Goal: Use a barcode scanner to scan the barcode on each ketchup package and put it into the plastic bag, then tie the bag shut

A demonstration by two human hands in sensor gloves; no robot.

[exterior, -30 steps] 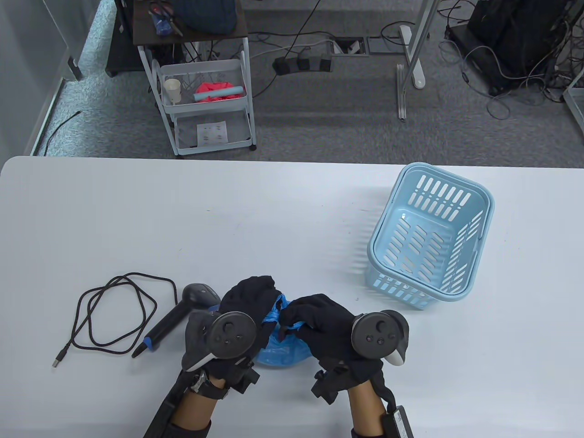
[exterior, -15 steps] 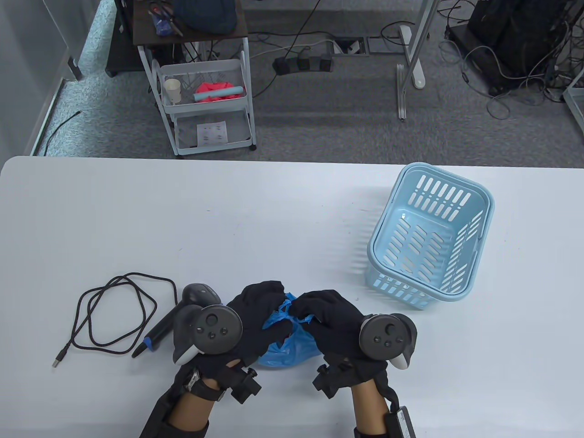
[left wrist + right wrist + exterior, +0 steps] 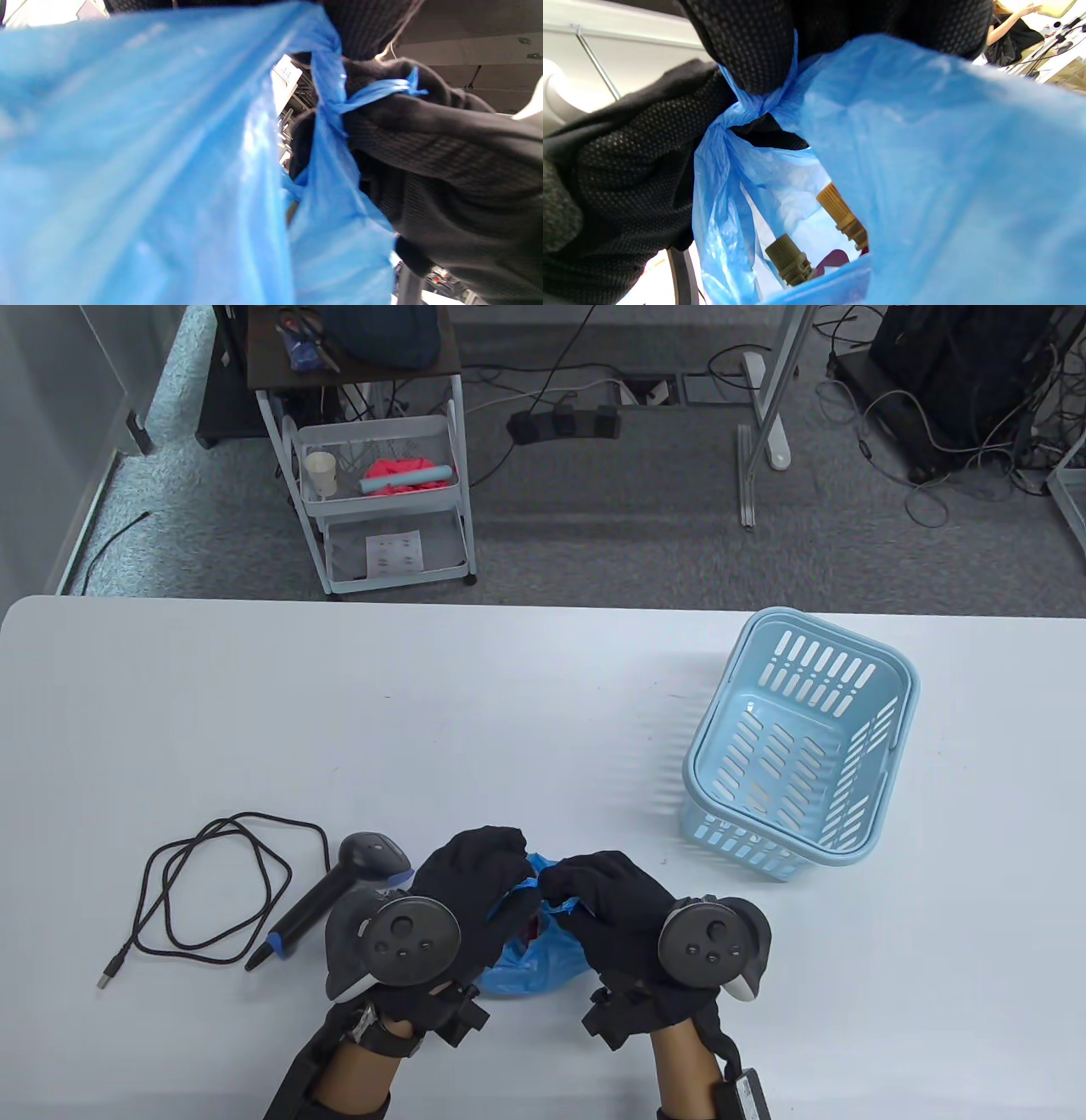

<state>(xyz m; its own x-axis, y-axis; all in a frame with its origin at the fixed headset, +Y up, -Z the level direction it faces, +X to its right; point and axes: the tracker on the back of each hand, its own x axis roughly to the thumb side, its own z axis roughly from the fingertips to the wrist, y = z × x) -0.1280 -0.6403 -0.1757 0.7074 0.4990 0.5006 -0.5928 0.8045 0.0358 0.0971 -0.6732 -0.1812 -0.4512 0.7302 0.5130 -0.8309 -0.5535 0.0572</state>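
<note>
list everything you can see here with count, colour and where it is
plastic bag: 1, blue, near table edge between both hands, handles crossed, mouth still gaping
ketchup packages: at least 2, dark red with tan ribbed caps, inside the bag
barcode scanner: 1, black, lying on table left of the bag, cable coiled further left
basket: 1, light blue, right side of table
table: 1, white
cart: 1, white, on floor beyond table
left hand: black glove, pinching a bag handle
right hand: black glove, pinching a bag handle
</note>
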